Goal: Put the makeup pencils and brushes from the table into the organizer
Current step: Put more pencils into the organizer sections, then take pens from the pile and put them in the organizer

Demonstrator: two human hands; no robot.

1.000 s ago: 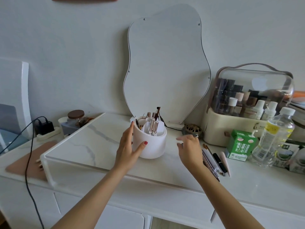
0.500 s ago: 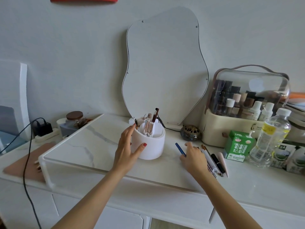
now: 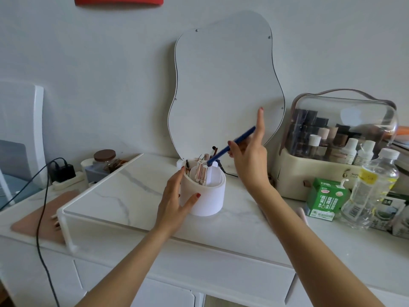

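Note:
A white round organizer (image 3: 205,196) stands on the marble shelf (image 3: 124,191), with several brushes and rose-gold tubes (image 3: 200,172) upright in it. My left hand (image 3: 174,198) cups its left side. My right hand (image 3: 250,156) is raised just right of the organizer and pinches a blue pencil (image 3: 230,147). The pencil is tilted, its lower tip at the organizer's back rim. My right forearm hides most of the pencils left on the table; only a pale one (image 3: 302,214) shows beside it.
A wavy mirror (image 3: 223,85) leans on the wall behind. To the right stand a clear-lidded cosmetics case (image 3: 336,138), a green drink carton (image 3: 325,199) and a plastic bottle (image 3: 371,187). At left a black cable (image 3: 42,207), charger and jar (image 3: 105,158).
My right hand picked the blue pencil off the table and lifted it up and left to the organizer's rim. My left hand stayed on the organizer.

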